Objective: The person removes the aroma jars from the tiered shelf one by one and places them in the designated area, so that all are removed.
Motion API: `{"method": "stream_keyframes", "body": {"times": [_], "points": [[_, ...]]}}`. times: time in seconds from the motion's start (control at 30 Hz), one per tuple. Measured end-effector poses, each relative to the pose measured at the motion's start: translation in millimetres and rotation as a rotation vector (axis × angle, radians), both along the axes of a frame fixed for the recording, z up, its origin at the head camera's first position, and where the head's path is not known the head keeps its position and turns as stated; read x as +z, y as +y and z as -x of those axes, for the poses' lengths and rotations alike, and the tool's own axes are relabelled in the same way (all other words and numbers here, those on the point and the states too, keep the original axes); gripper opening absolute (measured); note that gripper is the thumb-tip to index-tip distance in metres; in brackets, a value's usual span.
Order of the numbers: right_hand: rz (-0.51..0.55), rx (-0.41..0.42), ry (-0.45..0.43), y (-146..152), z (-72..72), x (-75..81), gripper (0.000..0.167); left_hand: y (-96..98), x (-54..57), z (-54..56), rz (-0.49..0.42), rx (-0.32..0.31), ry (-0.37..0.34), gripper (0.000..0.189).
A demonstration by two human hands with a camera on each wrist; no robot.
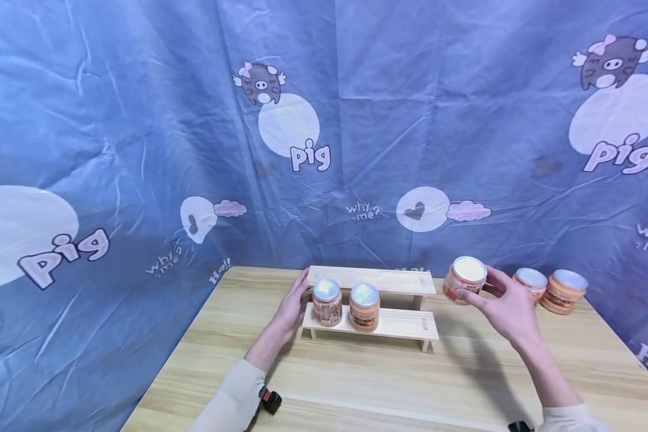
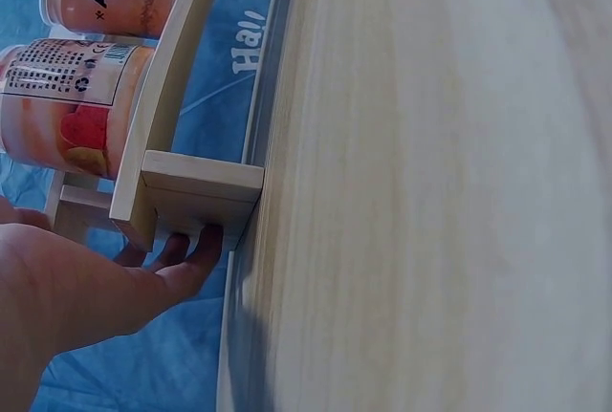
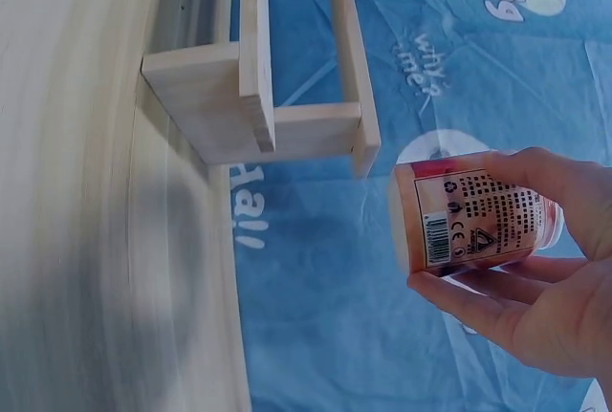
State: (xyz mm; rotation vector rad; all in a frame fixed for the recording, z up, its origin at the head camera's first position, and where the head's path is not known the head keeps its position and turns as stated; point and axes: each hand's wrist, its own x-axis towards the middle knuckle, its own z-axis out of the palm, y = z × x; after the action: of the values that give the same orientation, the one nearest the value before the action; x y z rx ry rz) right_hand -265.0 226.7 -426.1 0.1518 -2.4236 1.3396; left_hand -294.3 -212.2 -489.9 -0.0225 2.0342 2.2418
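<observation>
Held jar: the jar point(image 1: 466, 277) is raised off the surface point(image 1: 351, 378), just right of the stand's upper tier and apart from it; silvery lid upward, orange-pink body, with a barcode and a block of small dark print visible in the right wrist view.
Right hand: the right hand point(image 1: 510, 307) grasps this jar round its body, thumb on one side and fingers on the other.
Left hand: the left hand point(image 1: 290, 307) is at the stand's left end, its bent fingertips touching the end piece; whether it grips the wood or merely rests there cannot be told.
Stand: two-tiered, of pale wood; the lower tier point(image 1: 405, 324) lies on the near side, the upper tier point(image 1: 375, 278) higher and on the far side.
Jars on lower tier: two, upright, with a gap between them; the left jar point(image 1: 327, 304) is near the left end, the right jar point(image 1: 364, 308), with dark lettering, is near the middle.
Jars at far right: two, upright on the surface; the inner jar point(image 1: 530, 279) is partly hidden by the right hand, the outer jar point(image 1: 564, 291) is just beside it; whether they touch cannot be told.
Surface: light wood grain, with a shadow on the near side of the held jar.
Backdrop: a creased blue cloth point(image 1: 378, 132) printed with pigs, pale ovals and lettering, on the far side and at both flanks.
</observation>
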Motion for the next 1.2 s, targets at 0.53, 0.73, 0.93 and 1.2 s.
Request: {"method": "stream_keyframes", "body": {"times": [0.53, 0.73, 0.93, 1.2], "points": [[-0.004, -0.067, -0.016, 30, 16.7, -25.7, 0.078, -0.7, 2.7, 0.0, -0.004, -0.012, 0.002, 0.056], [-0.025, -0.133, -0.065, 42, 23.1, -44.1, 0.075, -1.0, 1.0, 0.5, 0.001, -0.008, 0.012, 0.057], [-0.054, -0.216, -0.111, 57, 24.2, -59.2, 0.074, 0.1, 1.2, -0.3, -0.012, -0.017, 0.017, 0.057], [-0.03, -0.227, -0.158, 70, 27.7, -72.8, 0.074, 0.8, 3.7, -2.0, -0.007, -0.009, 0.013, 0.056]]}}
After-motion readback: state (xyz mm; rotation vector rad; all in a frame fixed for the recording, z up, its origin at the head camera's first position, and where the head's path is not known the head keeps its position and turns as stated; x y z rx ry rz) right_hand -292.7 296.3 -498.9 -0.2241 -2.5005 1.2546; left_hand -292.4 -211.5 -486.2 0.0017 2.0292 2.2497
